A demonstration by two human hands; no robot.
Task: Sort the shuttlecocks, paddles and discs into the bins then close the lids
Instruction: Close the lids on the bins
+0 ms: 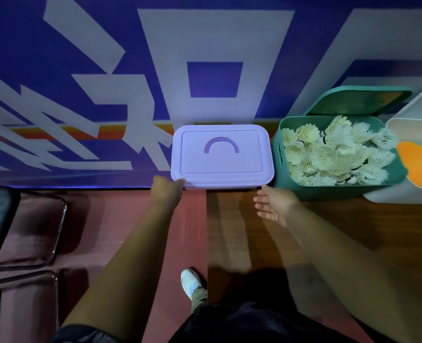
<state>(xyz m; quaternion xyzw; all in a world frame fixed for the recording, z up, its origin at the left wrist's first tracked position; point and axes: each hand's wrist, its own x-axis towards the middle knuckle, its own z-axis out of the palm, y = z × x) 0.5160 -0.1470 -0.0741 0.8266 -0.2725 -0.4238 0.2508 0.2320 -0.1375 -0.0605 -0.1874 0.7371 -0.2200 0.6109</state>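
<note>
A lilac bin (264,157) stands on the floor against the wall with its lid down and an arched handle on top. My left hand (166,191) touches the lid's near left corner with its fingertips. Just off the near right corner, my right hand (274,203) hovers with straight fingers and holds nothing. To the right stands a green bin (278,144) heaped with white shuttlecocks (333,154), its green lid (358,100) propped open against the wall. A white bin (400,194) at the far right holds something orange (420,164), cut off by the frame edge.
A blue wall with large white shapes rises right behind the bins. Black chairs with chrome frames (56,231) stand at the left. My white shoe (191,282) is on the reddish-brown floor below the lilac bin.
</note>
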